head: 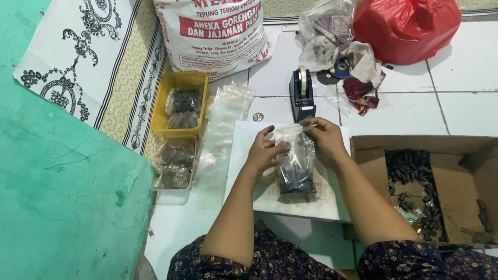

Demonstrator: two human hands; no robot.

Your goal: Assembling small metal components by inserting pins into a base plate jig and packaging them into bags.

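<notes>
Clutter rings the work spot on the white tiled floor. Far left runs a green painted wall, then a patterned mat laid under it. On the mat's edge sits one yellow tray holding filled packets, and just below it one clear tray with more of them. Beside the trays lies a loose strip of empty clear bags. Behind stands one large white sack with red print.

In the middle — on a white board — the left hand and the right hand both pinch the top of one small clear plastic bag. The fingers of each hand are curled and closed on the bag's mouth, thumbs pressing against fingertips; the bag hangs upright between them, its lower part dark with small black pieces and resting on the board. Just beyond the hands, nearly touching the bag's top, stands one black tape dispenser.

Further right lie one crumpled clear bag of oddments and one knotted red plastic bag. Nearest on the right — touching the board's edge — is one open cardboard box with dark small parts heaped inside along its left half. Two knees in dark floral cloth frame the bottom.
</notes>
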